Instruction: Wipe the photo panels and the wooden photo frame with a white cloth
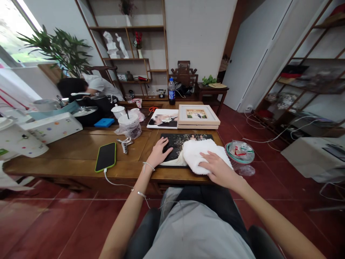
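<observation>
A dark glossy photo panel (176, 144) lies flat at the table's front edge, printed with people in pale clothes. My left hand (161, 151) rests on its left side, open, with the fingers spread. Bunched over the panel's right part is a white fluffy towel (194, 153), which hides that part of the picture. My right hand (215, 166) presses down on the towel and grips it, fingers bent into the pile. Just behind the panel are a light wooden picture frame (214, 117) and a white-edged photo print (163, 118).
On the wooden table (132, 165) are a charging phone (106, 157), a metal tool (124, 145), a bagged cup (128, 124), a blue box (104, 122) and a cola bottle (171, 91). A lined basket (239, 152) stands off the right edge. Another person (102, 86) leans low at the far left.
</observation>
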Tool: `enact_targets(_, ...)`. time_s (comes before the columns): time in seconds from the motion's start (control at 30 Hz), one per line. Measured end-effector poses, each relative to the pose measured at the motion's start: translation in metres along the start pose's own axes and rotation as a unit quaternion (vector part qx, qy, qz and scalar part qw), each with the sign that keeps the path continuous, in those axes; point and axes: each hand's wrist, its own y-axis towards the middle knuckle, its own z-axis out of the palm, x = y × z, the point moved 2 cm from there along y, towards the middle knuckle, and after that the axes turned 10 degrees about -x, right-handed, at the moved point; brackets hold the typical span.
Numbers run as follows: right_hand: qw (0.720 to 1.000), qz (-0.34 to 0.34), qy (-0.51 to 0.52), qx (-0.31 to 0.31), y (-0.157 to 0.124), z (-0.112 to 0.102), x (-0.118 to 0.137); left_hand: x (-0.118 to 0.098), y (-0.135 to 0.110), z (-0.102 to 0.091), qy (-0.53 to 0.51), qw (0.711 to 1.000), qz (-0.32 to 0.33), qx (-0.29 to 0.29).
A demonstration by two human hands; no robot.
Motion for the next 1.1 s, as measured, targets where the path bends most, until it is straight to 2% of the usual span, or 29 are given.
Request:
enact_targets(0.1, 1.000, -0.001, 0.023, 0.020, -0.006, -0.007, 0.011, 0.000, -0.001, 0.000, 0.002, 1.000, -0.008, 0.014)
enact_targets(0.17, 1.000, 0.007, 0.025, 0.012, -0.004, -0.006, 0.004, 0.000, -0.002, 0.000, 0.001, 1.000, -0.010, 0.026)
enact_targets(0.33, 0.998, 0.041, -0.005, -0.052, 0.020, 0.013, -0.045, 0.002, -0.001, 0.000, -0.004, 0.999, -0.015, 0.039)
enact_targets(0.47, 0.996, 0.059, -0.034, -0.056, 0.051, 0.027, -0.082, 0.005, -0.001, 0.001, 0.000, 0.999, -0.018, 0.039)
enact_targets(0.57, 0.996, 0.058, -0.051, -0.047, 0.066, 0.032, -0.092, 0.007, -0.002, 0.001, 0.004, 0.999, -0.019, 0.044)
enact_targets(0.7, 0.997, 0.039, -0.050, -0.031, 0.059, 0.030, -0.073, 0.007, -0.002, 0.001, 0.002, 0.998, -0.028, 0.047)
enact_targets(0.83, 1.000, 0.008, -0.011, -0.017, 0.030, 0.017, -0.032, 0.007, 0.001, 0.000, -0.021, 0.998, -0.036, 0.041)
enact_targets(0.97, 0.998, -0.028, 0.048, 0.030, 0.007, -0.003, 0.005, 0.008, 0.003, 0.000, -0.040, 0.998, -0.027, 0.032)
enact_targets(1.03, 0.995, -0.035, 0.077, 0.055, 0.003, -0.010, 0.010, 0.008, 0.002, 0.000, -0.037, 0.999, -0.021, 0.026)
enact_targets(1.1, 0.993, -0.026, 0.096, 0.064, 0.005, -0.013, 0.004, 0.008, 0.002, 0.000, -0.034, 0.999, -0.015, 0.021)
